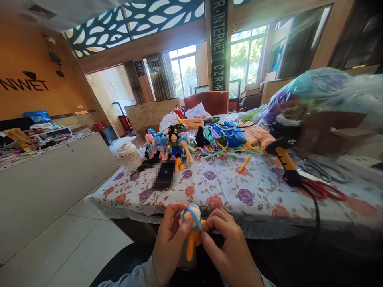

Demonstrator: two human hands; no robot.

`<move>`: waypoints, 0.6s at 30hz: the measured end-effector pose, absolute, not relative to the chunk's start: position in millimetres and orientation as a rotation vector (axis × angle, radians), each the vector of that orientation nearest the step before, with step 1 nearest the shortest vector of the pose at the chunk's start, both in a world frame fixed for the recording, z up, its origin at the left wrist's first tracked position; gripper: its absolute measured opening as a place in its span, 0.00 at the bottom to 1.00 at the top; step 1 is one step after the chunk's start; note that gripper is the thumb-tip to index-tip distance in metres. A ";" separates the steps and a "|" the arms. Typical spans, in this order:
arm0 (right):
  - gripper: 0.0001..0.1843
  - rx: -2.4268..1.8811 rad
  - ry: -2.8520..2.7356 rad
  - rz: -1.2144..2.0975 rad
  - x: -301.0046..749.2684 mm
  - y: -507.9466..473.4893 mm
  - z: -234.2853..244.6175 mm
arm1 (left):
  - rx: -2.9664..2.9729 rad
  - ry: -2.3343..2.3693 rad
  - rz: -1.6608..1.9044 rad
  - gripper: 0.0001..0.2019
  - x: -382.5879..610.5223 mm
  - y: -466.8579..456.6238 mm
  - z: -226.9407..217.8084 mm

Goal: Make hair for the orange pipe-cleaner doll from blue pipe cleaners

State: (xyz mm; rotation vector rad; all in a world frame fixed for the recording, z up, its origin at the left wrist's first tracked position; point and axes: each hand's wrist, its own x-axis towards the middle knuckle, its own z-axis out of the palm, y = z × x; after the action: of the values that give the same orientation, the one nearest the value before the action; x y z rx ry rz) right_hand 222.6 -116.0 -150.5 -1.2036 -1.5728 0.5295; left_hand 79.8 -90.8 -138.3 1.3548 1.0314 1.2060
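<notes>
Before the table, 1 doll has its long axis nearly upright, head up, orange limb pointing down; the left hand closes around its head, the right hand pinches its blue strand. Beyond, an orange wall reads "NWET", a pillar "INTERNET".

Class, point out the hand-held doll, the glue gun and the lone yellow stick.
Hand-held doll (195, 238), head view: its orange body.
Glue gun (285, 159), head view: its yellow side.
Lone yellow stick (244, 164), head view: its middle.
</notes>
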 end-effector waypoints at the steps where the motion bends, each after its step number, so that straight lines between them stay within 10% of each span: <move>1: 0.08 -1.202 -1.566 0.549 222.8 -115.7 -151.1 | 1.353 1.032 1.199 0.04 79.6 -91.0 -138.0; 18: 0.07 -1.069 -1.380 1.071 270.0 -110.4 -139.4 | 1.256 1.139 1.280 0.11 66.6 -58.3 -151.4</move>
State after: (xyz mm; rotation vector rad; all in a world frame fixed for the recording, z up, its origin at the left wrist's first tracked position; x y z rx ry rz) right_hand 270.0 -110.4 -139.4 -1.0694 -1.3801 1.0708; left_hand 66.6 -58.3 -151.4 1.2563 1.1386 1.2801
